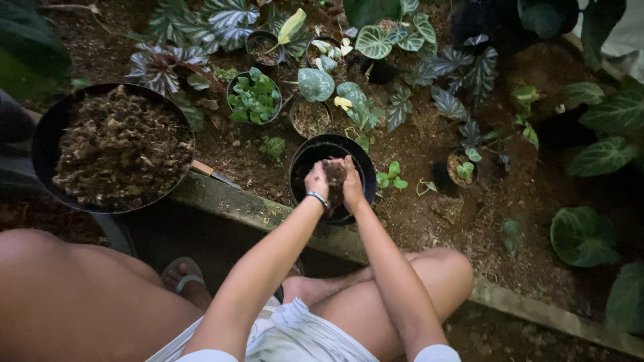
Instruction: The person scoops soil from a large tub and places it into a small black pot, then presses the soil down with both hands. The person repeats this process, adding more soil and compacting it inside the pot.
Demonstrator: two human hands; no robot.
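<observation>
Left hand point(316, 179): centre of frame, over the black pot point(303, 161); wristband on; fingers curled in around a clump of soil point(334, 175).
Right hand point(351, 182): just beside the left, touching the same clump from the other side; fingers curled round it too.
Soil clump: pressed btwn both palms, above the pot's opening, approx. over its middle. No clear long axis, looks roundish; dim light, so shape is prob. lumpy rather than sure.
Key relation: clump sits directly over the pot mouth, pot straight below the fingers; both hands equally near, neither leads.
Pot: stands on the garden bed, near edge by the concrete kerb point(241, 204); inside dark, fill level can't tell.
Big tub of soil mix point(121, 151): left of frame, well apart from hands.
Small potted plants point(253, 98): upper centre, beyond the pot.
Trowel handle point(203, 168): btwn tub and pot, by the kerb.
</observation>
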